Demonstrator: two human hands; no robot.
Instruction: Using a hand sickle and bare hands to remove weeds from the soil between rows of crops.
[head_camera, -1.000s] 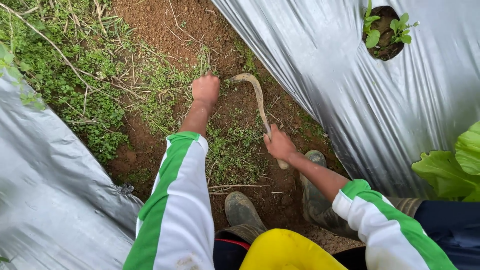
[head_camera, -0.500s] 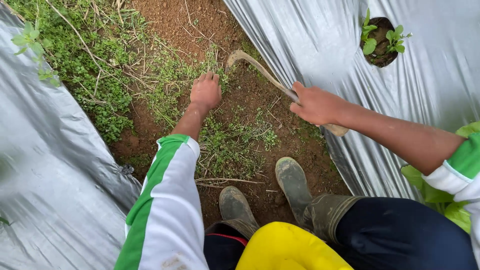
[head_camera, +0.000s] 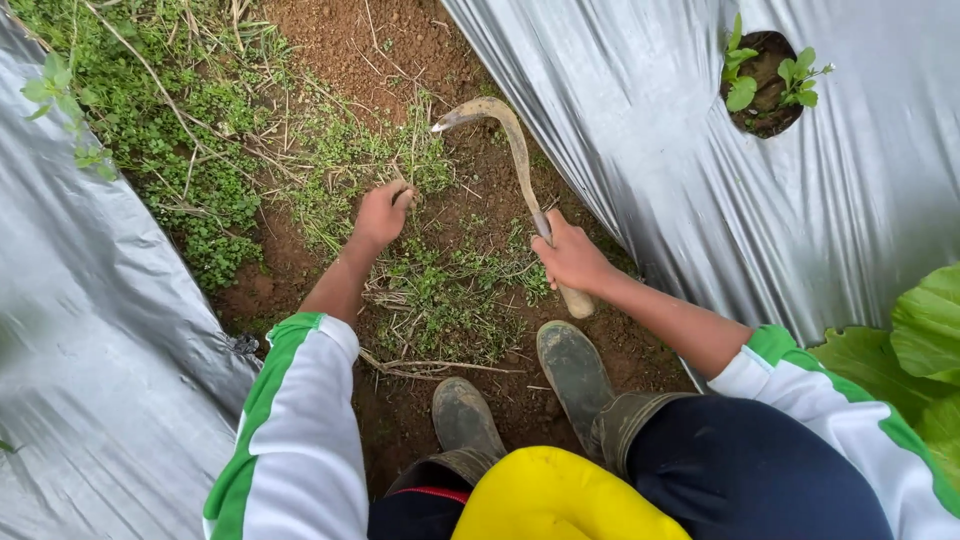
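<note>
Two bare hands over a dirt furrow, left hand (head_camera: 380, 213) clenched on a tuft of weeds (head_camera: 405, 190), right hand (head_camera: 570, 257) clamped around sickle (head_camera: 512, 150) handle, curved blade above the weed patch, silver mulch sheet (head_camera: 640, 130) alongside.

Silver mulch sheeting (head_camera: 720, 200), muddy boots (head_camera: 575, 365)

- A vegetable field, seen at a bare soil furrow (head_camera: 400, 40) running between two raised beds.
- Silver plastic mulch (head_camera: 650, 150) sheets the beds on both sides of the furrow.
- Right of the furrow, a seedling (head_camera: 765, 80) grows through a round hole cut in the sheet.
- Low weeds (head_camera: 160, 140) mat the furrow's left edge.
</note>
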